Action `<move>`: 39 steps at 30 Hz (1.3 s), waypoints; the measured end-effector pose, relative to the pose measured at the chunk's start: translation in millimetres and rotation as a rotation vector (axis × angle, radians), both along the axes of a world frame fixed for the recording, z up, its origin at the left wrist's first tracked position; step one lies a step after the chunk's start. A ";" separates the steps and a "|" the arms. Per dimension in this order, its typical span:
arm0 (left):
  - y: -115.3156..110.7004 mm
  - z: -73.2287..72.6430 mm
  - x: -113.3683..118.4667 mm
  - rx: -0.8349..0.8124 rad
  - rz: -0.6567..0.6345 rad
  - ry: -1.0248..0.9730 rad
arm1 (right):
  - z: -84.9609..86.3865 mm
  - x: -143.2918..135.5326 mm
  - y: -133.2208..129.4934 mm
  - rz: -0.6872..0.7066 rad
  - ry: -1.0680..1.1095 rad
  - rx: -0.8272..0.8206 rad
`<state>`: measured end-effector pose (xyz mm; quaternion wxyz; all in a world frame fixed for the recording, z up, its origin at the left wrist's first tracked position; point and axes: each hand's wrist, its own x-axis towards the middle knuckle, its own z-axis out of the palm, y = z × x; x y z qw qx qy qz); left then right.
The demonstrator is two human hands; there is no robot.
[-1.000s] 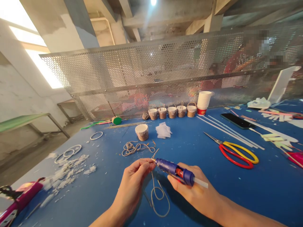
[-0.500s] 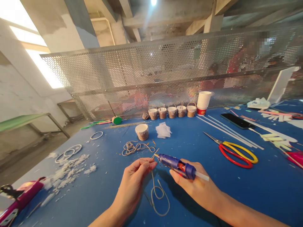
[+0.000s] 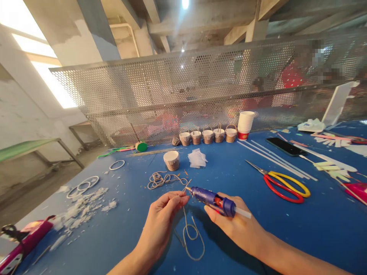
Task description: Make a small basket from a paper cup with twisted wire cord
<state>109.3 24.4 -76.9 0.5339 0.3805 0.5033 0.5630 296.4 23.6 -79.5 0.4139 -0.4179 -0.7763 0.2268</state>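
Observation:
My left hand pinches a thin grey-brown cord between thumb and fingertips, and loops of it hang down over the blue table. Wrapped around a blue glue gun, my right hand keeps its nozzle at the cord, just right of my left fingertips. A clear glue stick juts from the gun's rear. Beyond my hands lie a loose tangle of cord and a small cup with a brown, white-streaked side. White sheets rest to the cup's right.
Several small handled baskets line the back beside stacked paper cups. Red-and-yellow scissors, white sticks and a phone lie right. White rings, scraps and a magenta power strip are left. Perforated metal panel behind.

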 end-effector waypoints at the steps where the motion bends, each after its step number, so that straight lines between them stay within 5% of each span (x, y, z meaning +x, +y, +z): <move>1: 0.2 -0.5 -0.3 0.006 -0.005 0.002 | -0.4 -0.7 -0.5 0.002 -0.006 0.000; 39: 1.5 -7.5 -2.9 0.089 -0.033 0.008 | -3.2 -6.0 -1.9 0.048 -0.007 0.006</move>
